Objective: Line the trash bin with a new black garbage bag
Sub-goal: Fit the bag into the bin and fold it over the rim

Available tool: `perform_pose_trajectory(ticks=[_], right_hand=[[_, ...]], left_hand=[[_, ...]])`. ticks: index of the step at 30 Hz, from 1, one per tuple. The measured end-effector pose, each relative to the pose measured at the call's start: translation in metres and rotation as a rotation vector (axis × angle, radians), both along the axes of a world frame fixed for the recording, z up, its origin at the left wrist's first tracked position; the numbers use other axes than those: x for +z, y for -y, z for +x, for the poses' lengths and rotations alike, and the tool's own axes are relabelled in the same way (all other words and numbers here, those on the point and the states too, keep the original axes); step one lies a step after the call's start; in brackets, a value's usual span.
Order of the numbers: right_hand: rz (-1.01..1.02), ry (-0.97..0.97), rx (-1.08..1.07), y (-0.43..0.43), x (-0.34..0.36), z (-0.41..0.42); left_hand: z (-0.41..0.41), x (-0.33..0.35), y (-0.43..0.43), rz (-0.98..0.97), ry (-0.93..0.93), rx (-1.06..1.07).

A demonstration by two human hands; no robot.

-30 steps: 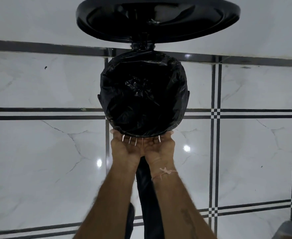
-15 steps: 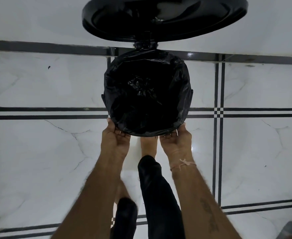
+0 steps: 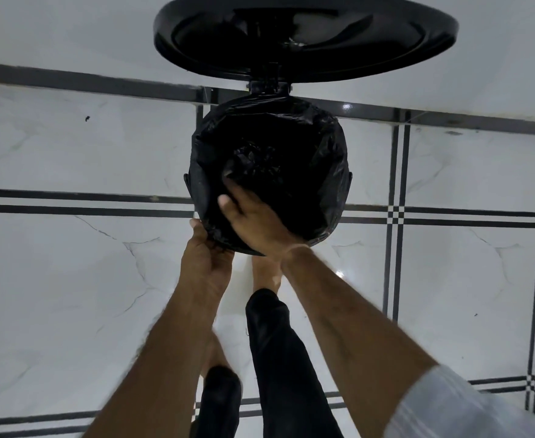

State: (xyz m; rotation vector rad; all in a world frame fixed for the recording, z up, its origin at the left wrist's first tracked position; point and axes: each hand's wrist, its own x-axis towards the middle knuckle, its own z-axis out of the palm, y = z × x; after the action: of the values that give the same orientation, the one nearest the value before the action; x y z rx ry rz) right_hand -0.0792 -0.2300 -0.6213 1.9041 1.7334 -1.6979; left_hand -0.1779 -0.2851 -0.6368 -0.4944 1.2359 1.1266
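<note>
- Two grips are on the bag (image 3: 326, 184). The left grip (image 3: 204, 257) is clamped on its folded edge under the near rim. The right grip (image 3: 253, 219) has its fingers apart, flat against the liner inside the mouth.
- The bag drapes over the rim of the bin (image 3: 350, 178) wherever the rim shows, and its bottom sits bunched just beyond the right grip.
- Step in hand, by my judgement: seating the liner down into the bin.
- The next move calls for pushing that bunched bottom deeper while the left grip stops the edge sliding in.
- The bin stands upright on the floor (image 3: 70, 279), long axis vertical, mouth facing up. The lid (image 3: 304, 36) is tilted open beyond both grips.
</note>
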Motion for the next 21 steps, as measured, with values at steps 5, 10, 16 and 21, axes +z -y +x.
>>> perform_pose_trajectory(ticks=[5, 10, 16, 21], right_hand=[[-0.141, -0.103, -0.130, 0.003, -0.013, -0.014], [0.076, 0.305, 0.070, 0.011, 0.001, 0.015], [0.269, 0.286, 0.126, 0.036, 0.010, 0.033], [0.607, 0.316, -0.389, 0.082, 0.019, 0.053]], left_hand=[[-0.002, 0.000, -0.001, -0.007, 0.002, -0.014], [-0.001, 0.002, 0.001, -0.014, -0.004, -0.019], [0.000, 0.009, -0.001, -0.030, 0.004, -0.018], [0.001, 0.015, 0.003, -0.073, 0.010, 0.063]])
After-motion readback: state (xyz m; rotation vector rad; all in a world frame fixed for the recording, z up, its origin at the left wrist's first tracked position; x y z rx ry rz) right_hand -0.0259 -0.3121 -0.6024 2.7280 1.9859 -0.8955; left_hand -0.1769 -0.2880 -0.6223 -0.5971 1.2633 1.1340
